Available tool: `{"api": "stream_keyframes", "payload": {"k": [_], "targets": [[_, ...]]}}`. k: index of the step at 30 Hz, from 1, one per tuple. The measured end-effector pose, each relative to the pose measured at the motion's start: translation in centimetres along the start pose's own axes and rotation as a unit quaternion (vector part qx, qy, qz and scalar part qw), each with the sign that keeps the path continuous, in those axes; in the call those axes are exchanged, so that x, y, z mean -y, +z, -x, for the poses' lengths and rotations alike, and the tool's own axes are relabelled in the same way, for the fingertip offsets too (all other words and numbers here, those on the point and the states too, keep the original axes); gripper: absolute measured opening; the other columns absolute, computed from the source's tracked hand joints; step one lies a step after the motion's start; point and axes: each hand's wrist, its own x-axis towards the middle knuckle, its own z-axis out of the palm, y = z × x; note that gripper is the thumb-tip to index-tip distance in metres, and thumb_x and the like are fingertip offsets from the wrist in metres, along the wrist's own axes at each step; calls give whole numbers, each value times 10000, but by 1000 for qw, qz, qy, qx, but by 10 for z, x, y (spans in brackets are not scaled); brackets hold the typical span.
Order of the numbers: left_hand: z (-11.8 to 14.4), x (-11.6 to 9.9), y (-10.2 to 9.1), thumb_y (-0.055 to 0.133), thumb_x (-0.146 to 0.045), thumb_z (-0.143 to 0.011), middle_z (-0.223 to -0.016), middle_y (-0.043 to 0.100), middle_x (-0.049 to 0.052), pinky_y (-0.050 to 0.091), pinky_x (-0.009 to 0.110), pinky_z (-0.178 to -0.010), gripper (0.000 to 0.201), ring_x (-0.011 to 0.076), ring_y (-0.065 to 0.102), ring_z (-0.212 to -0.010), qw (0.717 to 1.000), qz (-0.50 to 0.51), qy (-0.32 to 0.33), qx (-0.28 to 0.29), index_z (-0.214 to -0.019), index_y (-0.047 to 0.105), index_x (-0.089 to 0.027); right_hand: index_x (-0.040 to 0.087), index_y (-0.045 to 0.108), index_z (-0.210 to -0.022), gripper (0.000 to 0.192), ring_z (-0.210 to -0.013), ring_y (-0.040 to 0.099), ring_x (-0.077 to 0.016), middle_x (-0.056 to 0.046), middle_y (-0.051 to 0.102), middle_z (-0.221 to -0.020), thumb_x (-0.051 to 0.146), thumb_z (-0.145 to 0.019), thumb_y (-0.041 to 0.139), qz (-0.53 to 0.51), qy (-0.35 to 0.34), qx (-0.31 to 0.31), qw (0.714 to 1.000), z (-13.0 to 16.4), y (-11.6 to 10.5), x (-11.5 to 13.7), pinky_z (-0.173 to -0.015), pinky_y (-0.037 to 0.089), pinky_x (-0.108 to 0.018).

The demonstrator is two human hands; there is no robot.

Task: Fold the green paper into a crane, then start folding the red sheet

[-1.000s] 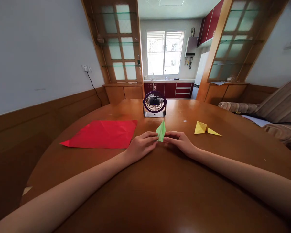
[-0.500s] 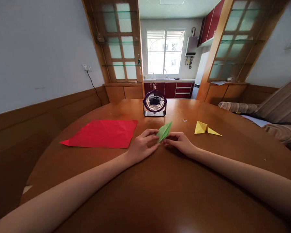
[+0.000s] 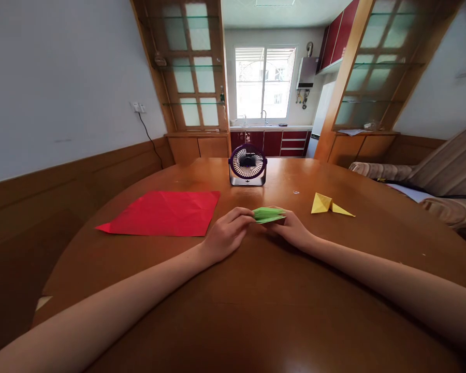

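Fingertips of the left hand (image 3: 226, 235) and right hand (image 3: 293, 228) pinched the flat green paper (image 3: 268, 214), best creased firmly, fan (image 3: 247, 165) at twelve o'clock.

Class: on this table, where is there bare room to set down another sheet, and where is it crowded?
Bare table lies between the forearms, and right of the yellow folded paper. Another patch lies between the red sheet and the fan. It is crowded where the left hand and right hand pinch the green folded paper.
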Motion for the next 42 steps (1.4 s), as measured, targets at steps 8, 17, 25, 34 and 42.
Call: {"api": "stream_keyframes", "payload": {"k": [8,17,25,34,42], "targets": [[2,5,1,473,-12,-863,-1010,650,76,527,328,-838,283,181,628,-961,1000,-25,-6,-2,-1068,559,-187,245,542,-1281,423,-1092,596,-209,-82,609,-1189,229,-864,615,124,-118,-38,985,5,-2,8,-938,497,-388],[2,7,1,494,-2,-828,-930,646,57,512,332,-799,292,183,615,-898,999,-29,-20,-25,-1043,573,-183,251,665,-1019,138,-1076,580,-213,-70,579,-1112,272,-887,631,167,-167,-76,969,9,-1,8,-939,495,-423],[1,4,-1,485,-9,-827,-930,652,50,502,340,-806,297,187,597,-915,998,-20,-27,-44,-1038,583,-194,243,718,-881,123,-945,592,-200,-55,588,-979,358,-852,683,168,-152,-108,968,8,-3,7,-855,512,-393],[-1,6,-2,595,-187,-870,-948,654,54,423,332,-761,181,188,582,-867,994,-96,-46,3,-1027,679,-220,265,749,-889,130,-895,581,-191,-54,578,-938,355,-870,658,156,-154,-94,971,9,-4,9,-815,520,-384],[-1,8,-6,564,-214,-914,-823,653,27,382,323,-735,170,166,554,-789,996,-85,-38,6,-921,733,-236,261,756,-891,99,-918,573,-190,-53,564,-947,326,-848,695,134,-163,-91,973,8,-3,6,-816,510,-369]]}}
